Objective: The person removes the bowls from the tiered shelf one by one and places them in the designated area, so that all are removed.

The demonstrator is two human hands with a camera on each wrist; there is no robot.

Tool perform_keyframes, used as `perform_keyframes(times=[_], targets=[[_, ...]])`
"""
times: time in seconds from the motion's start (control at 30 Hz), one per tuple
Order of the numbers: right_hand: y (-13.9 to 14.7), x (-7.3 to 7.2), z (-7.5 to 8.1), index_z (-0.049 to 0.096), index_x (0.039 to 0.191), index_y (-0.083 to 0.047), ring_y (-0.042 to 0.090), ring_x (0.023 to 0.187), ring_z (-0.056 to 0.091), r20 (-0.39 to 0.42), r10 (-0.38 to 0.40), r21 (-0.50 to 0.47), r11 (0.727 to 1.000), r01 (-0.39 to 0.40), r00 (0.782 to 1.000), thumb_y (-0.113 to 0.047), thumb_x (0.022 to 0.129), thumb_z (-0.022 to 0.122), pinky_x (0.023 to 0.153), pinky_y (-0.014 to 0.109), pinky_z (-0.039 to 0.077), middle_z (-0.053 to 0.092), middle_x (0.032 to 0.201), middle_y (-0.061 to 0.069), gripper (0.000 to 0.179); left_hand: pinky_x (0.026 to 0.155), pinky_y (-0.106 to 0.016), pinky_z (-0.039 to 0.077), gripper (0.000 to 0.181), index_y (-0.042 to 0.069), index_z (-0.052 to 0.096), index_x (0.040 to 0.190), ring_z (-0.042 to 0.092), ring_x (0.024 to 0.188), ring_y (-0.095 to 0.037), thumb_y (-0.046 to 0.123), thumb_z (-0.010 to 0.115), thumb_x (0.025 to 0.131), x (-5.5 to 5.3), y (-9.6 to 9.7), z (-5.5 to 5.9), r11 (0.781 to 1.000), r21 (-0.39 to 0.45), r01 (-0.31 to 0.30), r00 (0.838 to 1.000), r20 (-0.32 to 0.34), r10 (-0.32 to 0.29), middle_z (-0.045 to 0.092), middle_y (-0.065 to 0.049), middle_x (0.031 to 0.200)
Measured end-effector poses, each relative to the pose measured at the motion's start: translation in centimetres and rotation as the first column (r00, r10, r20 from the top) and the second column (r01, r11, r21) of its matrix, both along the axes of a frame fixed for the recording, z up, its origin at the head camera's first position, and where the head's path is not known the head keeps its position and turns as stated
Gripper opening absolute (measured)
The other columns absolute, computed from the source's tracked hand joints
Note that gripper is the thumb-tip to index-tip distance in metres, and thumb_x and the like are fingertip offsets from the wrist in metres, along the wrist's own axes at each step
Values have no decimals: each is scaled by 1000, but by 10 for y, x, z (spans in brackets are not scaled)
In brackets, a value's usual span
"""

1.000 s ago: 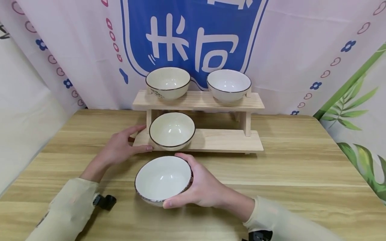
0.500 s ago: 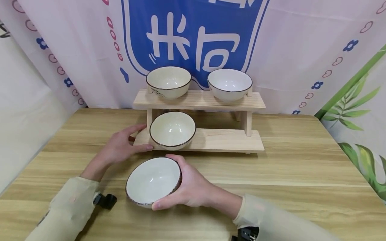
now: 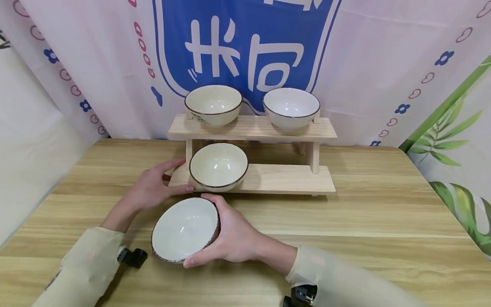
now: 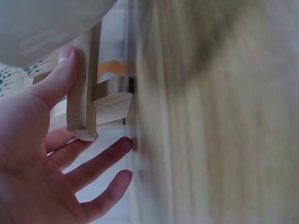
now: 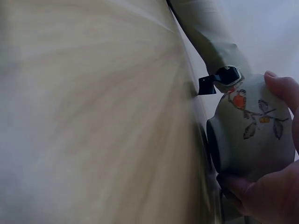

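My right hand (image 3: 238, 236) grips a white bowl (image 3: 184, 230) by its right side, thumb at the near side and fingers at the far side. That bowl tilts to the left, in front of the wooden stand; the right wrist view shows orange fruit and leaves painted on its outside (image 5: 261, 126). At the left end of the two-tier wooden stand (image 3: 287, 179), my left hand (image 3: 149, 187) holds the lower board, its thumb at the front edge. In the left wrist view the last two fingers reach past the board (image 4: 81, 98). A cream bowl (image 3: 218, 166) sits on the lower tier's left.
On the upper tier stand a cream bowl (image 3: 213, 106) at left and a white bowl (image 3: 291, 108) at right. The lower tier's right half shows bare wood. A printed curtain (image 3: 364, 64) hangs behind the wooden table (image 3: 383, 221).
My right hand has carried the white bowl to the left and tilted it further. The left hand and the stand have stayed in place.
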State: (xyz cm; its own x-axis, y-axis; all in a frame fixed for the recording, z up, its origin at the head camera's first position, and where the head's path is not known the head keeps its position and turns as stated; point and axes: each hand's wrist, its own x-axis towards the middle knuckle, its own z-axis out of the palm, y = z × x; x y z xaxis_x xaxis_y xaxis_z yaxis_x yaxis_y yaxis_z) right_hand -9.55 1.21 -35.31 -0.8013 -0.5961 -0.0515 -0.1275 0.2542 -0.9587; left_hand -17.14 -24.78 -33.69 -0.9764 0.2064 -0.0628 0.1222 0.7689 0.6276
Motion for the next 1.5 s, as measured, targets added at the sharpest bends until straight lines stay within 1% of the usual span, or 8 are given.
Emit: perform_keyframes(times=[0.17, 0.43, 0.6, 0.73, 0.9, 1.1, 1.23, 1.5], targets=[[-2, -2, 1, 31, 165, -17, 2, 126, 61, -19, 11, 25, 1000, -11, 1000, -20, 64, 106, 115, 24, 46, 57, 148, -10, 125, 91, -52, 63, 99, 14, 37, 168, 69, 125, -45, 57, 82, 92, 0, 0, -1, 1000, 1, 4, 1000, -3, -4, 45, -24, 166], [1, -3, 3, 30, 163, -19, 1, 124, 62, 55, 37, 11, 999, -37, 998, -14, 64, 105, 114, 24, 45, 57, 144, -14, 125, 92, -53, 63, 99, 13, 37, 168, 70, 125, -46, 56, 83, 91, -1, 1, -1, 1000, -1, 4, 1000, -8, -4, 45, -25, 166], [2, -4, 4, 30, 164, -19, 1, 125, 61, 69, 56, 15, 998, -57, 996, -13, 64, 105, 116, 23, 43, 56, 145, -13, 125, 92, -54, 63, 99, 13, 37, 168, 69, 125, -46, 58, 82, 92, 1, 0, 0, 1000, -15, -1, 1000, -9, 1, 42, -25, 168], [4, -5, 10, 32, 165, -19, 5, 133, 56, 28, 49, 76, 996, -51, 998, -17, 65, 105, 120, 27, 41, 49, 154, -8, 124, 91, -54, 63, 98, 13, 37, 168, 69, 126, -47, 56, 82, 92, 2, -1, 1, 1000, -10, 2, 1000, -10, -2, 41, -25, 169], [9, -5, 20, 35, 165, -24, 9, 139, 51, -69, 54, 159, 986, -43, 996, -28, 66, 105, 122, 34, 41, 43, 161, -7, 122, 91, -53, 63, 97, 13, 38, 168, 69, 126, -47, 56, 82, 92, 1, -1, 1, 1000, -6, 7, 1000, -17, -7, 42, -26, 168], [14, -1, 31, 37, 165, -22, 8, 141, 51, -163, 102, 161, 984, -76, 981, -33, 68, 104, 123, 33, 42, 44, 161, -9, 118, 92, -54, 63, 98, 14, 38, 168, 68, 127, -47, 57, 82, 92, -1, 0, 0, 1000, -6, 10, 1000, -12, -10, 43, -24, 168], [17, 3, 42, 40, 164, -21, 9, 144, 50, -192, 111, 127, 988, -87, 975, -33, 71, 103, 124, 33, 41, 46, 162, -11, 113, 94, -56, 62, 97, 14, 38, 168, 68, 127, -48, 56, 82, 92, 0, 0, 1, 1000, -10, 8, 1000, -12, -9, 42, -24, 168], [30, -3, 64, 43, 160, -6, 19, 152, 50, -247, 38, -110, 992, -67, 968, -13, 75, 99, 128, 32, 39, 53, 162, 7, 102, 89, -51, 64, 99, 15, 36, 169, 69, 126, -48, 56, 82, 92, 0, 0, 0, 1000, 7, 7, 1000, 5, -7, 42, -28, 167]])
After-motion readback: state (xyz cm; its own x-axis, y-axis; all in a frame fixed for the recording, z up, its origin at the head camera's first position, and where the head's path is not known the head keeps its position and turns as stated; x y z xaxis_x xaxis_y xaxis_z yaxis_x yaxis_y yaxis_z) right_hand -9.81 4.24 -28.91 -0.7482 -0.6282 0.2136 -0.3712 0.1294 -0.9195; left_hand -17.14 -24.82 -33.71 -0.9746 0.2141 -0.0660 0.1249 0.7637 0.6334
